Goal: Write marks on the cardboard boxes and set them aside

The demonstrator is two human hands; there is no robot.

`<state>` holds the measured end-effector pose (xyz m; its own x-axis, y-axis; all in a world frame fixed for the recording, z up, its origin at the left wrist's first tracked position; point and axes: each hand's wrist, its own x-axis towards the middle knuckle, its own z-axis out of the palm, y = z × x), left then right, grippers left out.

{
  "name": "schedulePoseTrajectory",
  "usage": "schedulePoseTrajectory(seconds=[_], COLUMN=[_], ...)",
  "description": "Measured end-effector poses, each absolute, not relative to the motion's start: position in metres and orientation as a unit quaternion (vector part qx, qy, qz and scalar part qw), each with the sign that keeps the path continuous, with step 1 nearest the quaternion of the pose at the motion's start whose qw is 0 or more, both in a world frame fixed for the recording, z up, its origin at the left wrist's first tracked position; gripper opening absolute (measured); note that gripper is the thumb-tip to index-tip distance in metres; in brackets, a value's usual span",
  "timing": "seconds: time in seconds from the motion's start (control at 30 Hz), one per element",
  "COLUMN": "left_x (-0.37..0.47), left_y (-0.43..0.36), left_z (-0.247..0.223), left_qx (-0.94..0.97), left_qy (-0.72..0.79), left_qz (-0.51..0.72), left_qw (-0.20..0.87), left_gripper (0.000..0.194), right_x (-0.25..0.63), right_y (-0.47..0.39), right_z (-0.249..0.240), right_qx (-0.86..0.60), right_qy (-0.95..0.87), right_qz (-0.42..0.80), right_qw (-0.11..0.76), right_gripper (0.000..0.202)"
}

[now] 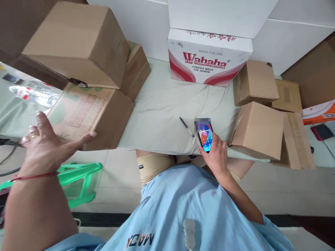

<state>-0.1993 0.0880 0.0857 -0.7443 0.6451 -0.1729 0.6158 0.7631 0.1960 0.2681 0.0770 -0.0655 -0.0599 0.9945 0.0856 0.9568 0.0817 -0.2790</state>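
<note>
My left hand (48, 141) is spread, its thumb stretched along the front edge of a printed cardboard box (81, 111). On that box rests a larger plain cardboard box (75, 42). Near the table's front edge, my right hand (216, 157) has its fingers closed along the lower right side of a smartphone (205, 137). The phone's screen is lit, with its top part blurred out. I cannot tell whether the phone is lifted off the cloth. A pen (186, 126) lies just left of the phone.
A white and red Wahaha carton (206, 61) stands at the back of the cloth-covered table (157, 122). Several brown boxes (258, 130) are grouped on the right. Plastic bottles (36, 94) lie at far left; a green stool (81, 183) stands below.
</note>
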Motion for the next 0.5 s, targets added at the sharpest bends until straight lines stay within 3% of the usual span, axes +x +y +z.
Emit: schedulePoseTrajectory(seconds=[0.17, 0.37, 0.43, 0.5], left_x=[-0.179, -0.151, -0.154, -0.165], left_y=[0.073, 0.024, 0.011, 0.005], left_z=[0.084, 0.045, 0.033, 0.02], left_qx=[0.385, 0.473, 0.452, 0.41], left_qy=[0.918, 0.86, 0.858, 0.849], left_qz=[0.049, 0.191, 0.244, 0.329], left_qw=[0.081, -0.002, 0.013, 0.057], left_gripper=[0.177, 0.149, 0.142, 0.121], right_x=[0.28, 0.291, 0.29, 0.287], right_y=[0.085, 0.085, 0.083, 0.082], right_z=[-0.073, -0.078, -0.076, -0.072], right_qx=[-0.677, -0.685, -0.684, -0.681], right_qy=[-0.714, -0.706, -0.709, -0.714], right_qz=[0.078, 0.07, 0.067, 0.062], right_qw=[0.159, 0.168, 0.159, 0.151], right_gripper=[0.091, 0.093, 0.089, 0.081])
